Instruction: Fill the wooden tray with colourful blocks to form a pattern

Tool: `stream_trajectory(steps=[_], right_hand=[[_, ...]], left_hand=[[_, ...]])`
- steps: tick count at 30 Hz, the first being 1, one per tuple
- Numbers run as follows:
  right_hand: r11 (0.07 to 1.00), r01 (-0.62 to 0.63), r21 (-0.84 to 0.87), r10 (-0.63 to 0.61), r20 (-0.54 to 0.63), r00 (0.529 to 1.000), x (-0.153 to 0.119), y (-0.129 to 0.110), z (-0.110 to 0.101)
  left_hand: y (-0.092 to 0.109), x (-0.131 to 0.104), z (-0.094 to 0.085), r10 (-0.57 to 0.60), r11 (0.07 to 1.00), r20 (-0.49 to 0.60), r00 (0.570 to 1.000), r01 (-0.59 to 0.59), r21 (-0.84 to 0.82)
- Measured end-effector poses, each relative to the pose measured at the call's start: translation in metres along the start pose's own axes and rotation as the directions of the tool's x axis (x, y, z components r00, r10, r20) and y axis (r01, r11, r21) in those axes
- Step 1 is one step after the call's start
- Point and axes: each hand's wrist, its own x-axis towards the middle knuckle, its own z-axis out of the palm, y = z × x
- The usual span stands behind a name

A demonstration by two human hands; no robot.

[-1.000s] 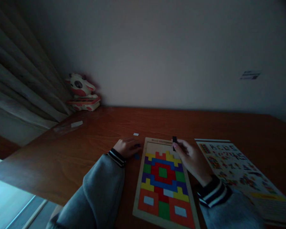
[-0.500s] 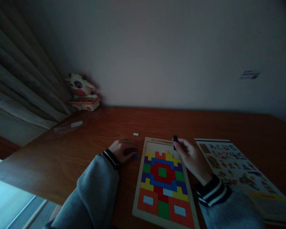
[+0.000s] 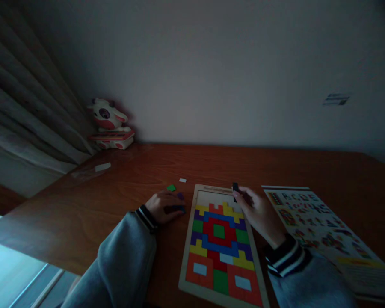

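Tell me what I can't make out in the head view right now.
All in the head view:
Blue piece and purple piece: full outlines hidden by the left hand.
Dark piece: partly covered by the gripping right hand.
Wooden puzzle board: top-rim lettering too small and blurred.
Printed sheet: partly covered by the right sleeve; fine print too small.
Wall label: text blurred.

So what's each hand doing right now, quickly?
Left hand: curled at a blue piece; whether it grips it cannot be told.
Right hand: closed, pinching a dark piece.
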Motion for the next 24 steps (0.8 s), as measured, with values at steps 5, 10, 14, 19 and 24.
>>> stream_trajectory(steps=[5, 10, 14, 19, 24], right_hand=[[1.000, 0.030, 0.004, -0.030, -0.038, 0.999, 0.001, 0.007, 0.002], [1.000, 0.014, -0.016, -0.014, -0.015, 1.000, 0.000, 0.005, 0.002], [1.000, 0.006, -0.024, -0.007, -0.034, 0.999, 0.000, 0.005, 0.001], [0.999, 0.011, -0.038, -0.012, -0.034, 0.999, 0.000, 0.004, 0.001], [0.998, 0.022, -0.055, -0.025, -0.060, 0.998, -0.001, -0.001, 0.000]], left_hand=[[-0.007, -0.001, 0.004, 0.025, 0.999, -0.016, 1.000, -0.026, -0.048], [0.002, -0.003, 0.000, -0.049, 0.993, 0.009, 0.999, 0.050, -0.111], [0.009, -0.010, -0.010, -0.104, 0.984, 0.036, 0.994, 0.108, -0.139], [0.003, -0.026, -0.016, -0.146, 0.979, 0.037, 0.989, 0.150, -0.140], [-0.009, -0.032, -0.013, -0.147, 0.984, -0.008, 0.989, 0.146, -0.107]])
